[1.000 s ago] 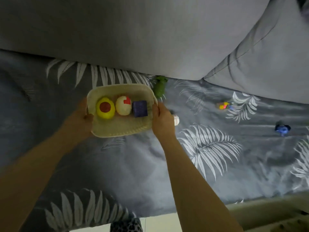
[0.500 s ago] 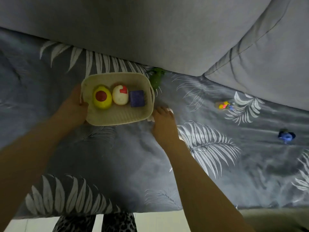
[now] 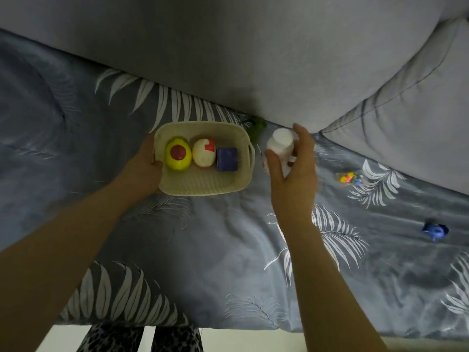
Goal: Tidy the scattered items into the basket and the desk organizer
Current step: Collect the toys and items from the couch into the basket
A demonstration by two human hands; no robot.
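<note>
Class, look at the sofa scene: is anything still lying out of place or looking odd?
Yes. A small multicoloured item and a blue item lie loose on the leaf-print cover, away from the basket. A green toy sits wedged against the cushion. Nothing looks spilled or damaged.

Bare forearms, no sleeves; leopard-print trousers (image 3: 142, 337)
</note>
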